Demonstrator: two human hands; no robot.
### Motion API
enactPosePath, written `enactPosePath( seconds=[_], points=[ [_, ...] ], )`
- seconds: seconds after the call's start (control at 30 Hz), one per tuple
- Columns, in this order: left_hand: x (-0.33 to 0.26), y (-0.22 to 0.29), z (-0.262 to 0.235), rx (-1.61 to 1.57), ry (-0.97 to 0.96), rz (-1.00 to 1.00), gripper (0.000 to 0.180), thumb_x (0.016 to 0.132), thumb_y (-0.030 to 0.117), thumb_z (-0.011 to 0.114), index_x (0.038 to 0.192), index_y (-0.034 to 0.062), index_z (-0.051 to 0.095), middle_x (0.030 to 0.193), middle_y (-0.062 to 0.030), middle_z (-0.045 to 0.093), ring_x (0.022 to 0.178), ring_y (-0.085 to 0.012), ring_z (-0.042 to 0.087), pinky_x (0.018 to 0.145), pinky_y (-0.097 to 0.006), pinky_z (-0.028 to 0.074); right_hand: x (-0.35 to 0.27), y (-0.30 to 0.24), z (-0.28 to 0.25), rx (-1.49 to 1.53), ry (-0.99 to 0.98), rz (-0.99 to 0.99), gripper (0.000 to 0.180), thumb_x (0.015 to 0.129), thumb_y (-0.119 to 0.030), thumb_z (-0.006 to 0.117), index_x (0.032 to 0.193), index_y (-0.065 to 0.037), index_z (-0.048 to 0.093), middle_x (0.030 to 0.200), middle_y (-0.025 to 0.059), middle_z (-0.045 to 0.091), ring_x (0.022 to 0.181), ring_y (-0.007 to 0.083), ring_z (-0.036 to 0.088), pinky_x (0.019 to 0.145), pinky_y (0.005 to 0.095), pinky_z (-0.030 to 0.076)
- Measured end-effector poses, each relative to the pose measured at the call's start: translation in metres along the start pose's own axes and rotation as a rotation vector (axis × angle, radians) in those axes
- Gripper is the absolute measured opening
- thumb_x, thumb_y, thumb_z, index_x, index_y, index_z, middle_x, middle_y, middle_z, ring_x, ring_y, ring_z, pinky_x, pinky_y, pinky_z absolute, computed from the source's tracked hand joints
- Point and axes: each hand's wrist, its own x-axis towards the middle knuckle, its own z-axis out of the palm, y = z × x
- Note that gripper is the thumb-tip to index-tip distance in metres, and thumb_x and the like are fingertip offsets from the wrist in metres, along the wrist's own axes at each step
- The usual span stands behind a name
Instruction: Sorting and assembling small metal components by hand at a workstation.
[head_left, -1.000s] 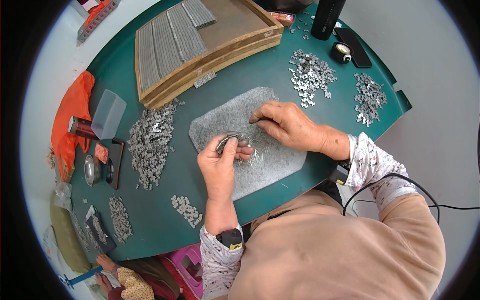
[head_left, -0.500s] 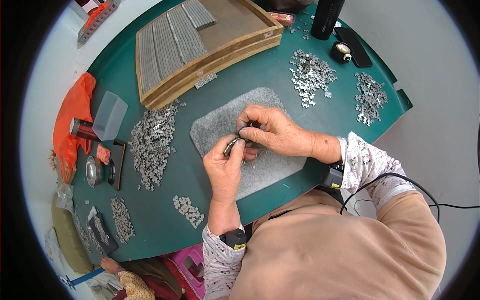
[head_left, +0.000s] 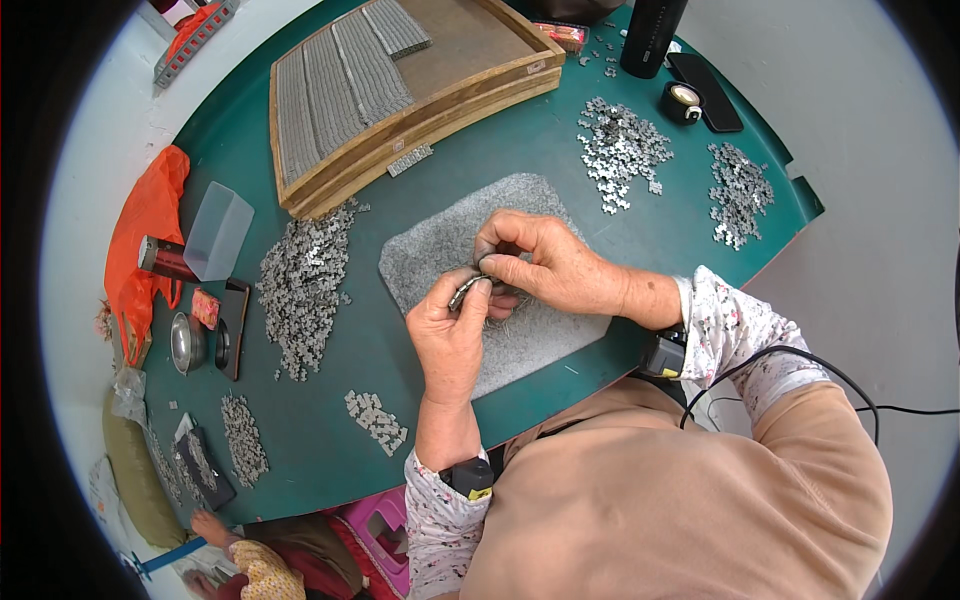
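Note:
Over a grey felt mat (head_left: 425,255) my two hands meet fingertip to fingertip. Between thumb and fingers, my left hand (head_left: 450,325) pinches a short strip of small metal pieces (head_left: 462,293), dark along one edge. My right hand (head_left: 545,265) is closed in a pinch at the strip's far end; what its fingertips hold is hidden by the fingers. To the left of the mat lies a large heap of small silvery metal pieces (head_left: 305,295). A smaller group of light metal pieces (head_left: 375,422) rests nearer me.
A wooden tray (head_left: 480,85) with rows of grey strips stands at the back. Two more metal piles (head_left: 622,150) lie right, near a black bottle (head_left: 652,38) and phone (head_left: 708,95). Left are a clear plastic box (head_left: 220,232), metal bowl (head_left: 186,343) and another person's hand (head_left: 210,527).
My hands stay almost in place, with only slight finger movement around the strip. At the lower left, the other person's hand has shifted slightly and a second hand now shows.

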Motion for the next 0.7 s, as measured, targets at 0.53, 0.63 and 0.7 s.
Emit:
enactPosePath(
  seconds=[0.53, 0.63, 0.7],
  points=[
    [0.001, -0.001, -0.006, -0.32, 0.033, -0.112, 0.012, 0.091, 0.002, 0.06, 0.099, -0.004, 0.066, 0.081, -0.0085, 0.068, 0.064, -0.013, 0.064, 0.055, -0.023, 0.051, -0.003, -0.01, -0.002, -0.558, 0.055, -0.54, 0.043, 0.069, -0.013, 0.078, 0.109, -0.006, 0.063, 0.097, 0.0107, 0.058, 0.087, 0.0288, 0.062, 0.068, 0.0368, 0.052],
    [0.002, 0.005, -0.004, -0.357, 0.062, -0.195, 0.01, 0.091, 0.003, 0.06, 0.097, -0.0035, 0.066, 0.079, -0.0063, 0.065, 0.059, -0.0105, 0.059, 0.049, -0.021, 0.045, 0.0, -0.006, -0.003, -0.576, 0.083, -0.617, 0.042, 0.07, -0.012, 0.078, 0.109, -0.006, 0.063, 0.098, 0.0112, 0.058, 0.087, 0.0289, 0.062, 0.07, 0.0365, 0.052],
    [0.003, 0.008, -0.01, -0.464, -0.044, -0.277, 0.008, 0.092, 0.004, 0.06, 0.092, -0.0024, 0.065, 0.071, -0.004, 0.059, 0.052, -0.009, 0.051, 0.044, -0.019, 0.037, 0.001, -0.005, -0.001, -0.51, 0.099, -0.597, 0.042, 0.07, -0.011, 0.077, 0.109, -0.005, 0.063, 0.097, 0.0114, 0.058, 0.086, 0.0292, 0.061, 0.07, 0.0367, 0.052]
  ],
)
